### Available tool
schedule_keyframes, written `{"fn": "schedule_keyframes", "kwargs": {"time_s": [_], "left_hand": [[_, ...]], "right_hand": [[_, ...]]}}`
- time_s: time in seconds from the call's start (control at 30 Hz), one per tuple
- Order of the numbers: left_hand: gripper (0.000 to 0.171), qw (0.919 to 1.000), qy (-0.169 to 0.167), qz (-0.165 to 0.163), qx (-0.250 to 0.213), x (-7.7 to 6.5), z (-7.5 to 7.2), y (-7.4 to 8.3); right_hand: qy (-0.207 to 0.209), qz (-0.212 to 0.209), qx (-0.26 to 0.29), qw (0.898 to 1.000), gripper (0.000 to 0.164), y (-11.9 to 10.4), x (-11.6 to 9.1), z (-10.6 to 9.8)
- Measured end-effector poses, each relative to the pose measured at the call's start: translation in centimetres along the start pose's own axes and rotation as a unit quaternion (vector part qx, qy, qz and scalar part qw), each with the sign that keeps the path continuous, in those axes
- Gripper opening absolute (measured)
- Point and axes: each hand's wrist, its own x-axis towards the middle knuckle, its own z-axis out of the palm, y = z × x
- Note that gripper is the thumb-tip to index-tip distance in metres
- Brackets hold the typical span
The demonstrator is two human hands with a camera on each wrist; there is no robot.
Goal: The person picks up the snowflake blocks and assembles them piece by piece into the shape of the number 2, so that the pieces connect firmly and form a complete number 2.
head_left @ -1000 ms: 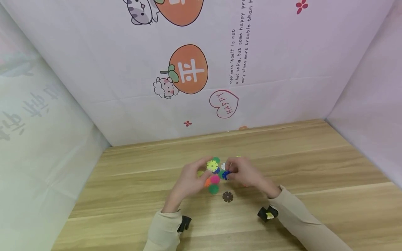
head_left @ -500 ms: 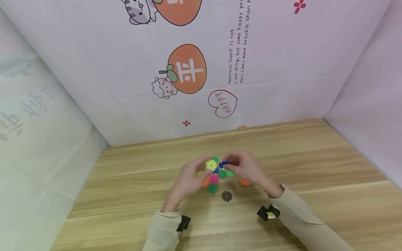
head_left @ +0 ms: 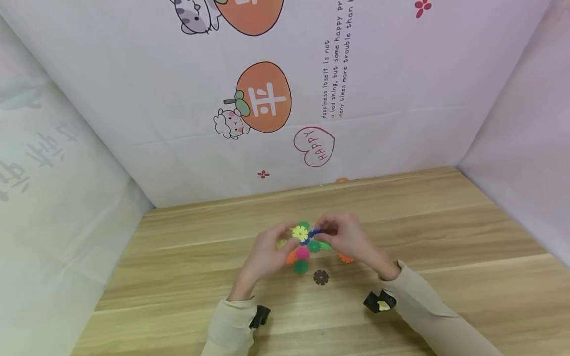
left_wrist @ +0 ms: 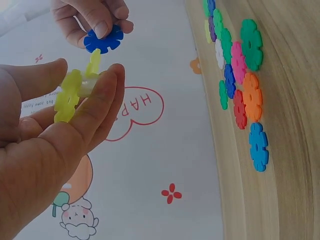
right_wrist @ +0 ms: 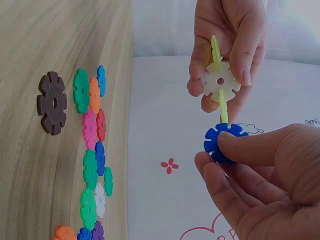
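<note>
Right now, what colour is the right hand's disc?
Blue: the disc in the right hand shows best in the right wrist view.

A wood-grain tabletop (head_left: 187, 267) was walled in by pale sheeting. Along its far edge rose a white back panel (head_left: 387, 104), printed with an orange fruit (head_left: 264, 97), English lettering (head_left: 337, 79), a red heart outline (head_left: 314, 146) reading HAPPY and small red flowers (head_left: 263, 174). A left panel (head_left: 75, 217) met the far-left corner, a pink-tinged right panel (head_left: 521, 138) the far-right corner. The light was soft.
</note>
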Motion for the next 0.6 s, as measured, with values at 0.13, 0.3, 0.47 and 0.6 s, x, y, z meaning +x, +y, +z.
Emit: {"fn": "schedule_keyframes", "kwargs": {"time_s": [0.13,0.3,0.47,0.6], "left_hand": [[0.041,1.0,-0.003,0.005,-0.003,-0.01,-0.01,-0.11],[0.041,1.0,-0.003,0.005,-0.007,0.0,-0.05,-0.19],[0.04,0.9998,-0.003,0.015,-0.011,0.08,0.13,-0.24],[0.041,0.9996,-0.005,0.023,-0.014,0.1,0.3,-0.21]], "right_hand": [[0.001,-0.01,-0.001,1.0,0.015,-0.02,0.02,0.11],[0.002,-0.015,-0.006,1.0,0.015,0.03,0.08,0.23],[0.001,-0.023,-0.003,1.0,0.014,0.08,0.11,0.28],[0.006,-0.038,-0.001,0.999,0.012,0.09,0.07,0.3]]}}
